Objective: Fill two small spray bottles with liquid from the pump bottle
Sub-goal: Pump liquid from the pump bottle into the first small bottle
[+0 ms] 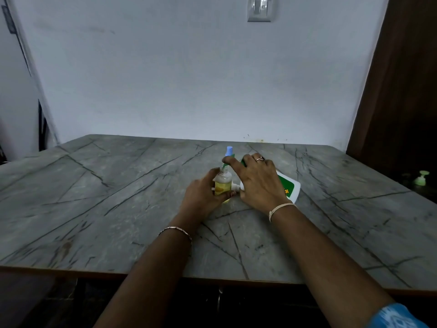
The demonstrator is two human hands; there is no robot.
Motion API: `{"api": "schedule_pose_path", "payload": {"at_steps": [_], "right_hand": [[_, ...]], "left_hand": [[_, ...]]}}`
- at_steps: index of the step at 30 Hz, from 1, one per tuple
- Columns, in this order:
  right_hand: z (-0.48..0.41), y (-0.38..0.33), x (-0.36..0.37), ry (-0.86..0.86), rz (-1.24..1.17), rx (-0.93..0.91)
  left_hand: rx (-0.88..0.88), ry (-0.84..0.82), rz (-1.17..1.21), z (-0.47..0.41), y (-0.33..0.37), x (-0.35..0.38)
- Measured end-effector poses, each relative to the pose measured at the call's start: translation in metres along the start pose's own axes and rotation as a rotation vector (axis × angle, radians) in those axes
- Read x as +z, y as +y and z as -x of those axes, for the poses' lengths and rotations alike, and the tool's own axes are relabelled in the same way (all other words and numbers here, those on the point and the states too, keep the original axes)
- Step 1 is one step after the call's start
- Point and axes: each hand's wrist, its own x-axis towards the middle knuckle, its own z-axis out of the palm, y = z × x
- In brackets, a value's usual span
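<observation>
A person's left hand [203,192] is gripping a small clear plastic bottle [222,184], partly filled with yellow liquid. It is holding the bottle upright on a grey, dark-veined marble-patterned tabletop [118,197], with fingers and thumb curling round its body. Just to the right, the right hand [257,183] is lying over a white plastic pump bottle with a green label [289,188]. The pump bottle is tipping toward the left hand, its base pointing away to the right. The right hand's fingers are curling over the pump bottle's upper part, while the index finger is stretching forward along the green pump spout [225,165]. The spout's tip is meeting the open neck of the small bottle.

A small white plastic piece [235,185] is showing between the two hands, by the left fingertips; what it is cannot be told. A light-blue cylindrical cap [229,151] is standing just beyond the right index fingertip, and whatever it is sitting on is hidden behind spout and finger.

A ring [260,158] is sitting on a right finger. A pale thread band [281,207] is circling the right wrist, and a metal chain bracelet [176,229] the left. Far to the right of the right hand, a pale green pump top [421,178] is showing in shadow. Beyond both hands a white wall [189,79] is rising, carrying a grey switch plate [259,8].
</observation>
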Motion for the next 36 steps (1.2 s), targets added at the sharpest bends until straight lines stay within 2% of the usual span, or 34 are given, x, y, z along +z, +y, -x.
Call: {"api": "schedule_pose_path", "payload": {"at_steps": [25, 36], "right_hand": [[0.0028, 0.0013, 0.0044, 0.022, 0.082, -0.026], [-0.0028, -0.0029, 0.0055, 0.039, 0.019, 0.001]], "left_hand": [[0.016, 0.017, -0.029, 0.0025, 0.0035, -0.0024], [0.022, 0.022, -0.068, 0.0009, 0.0025, -0.0008]]}}
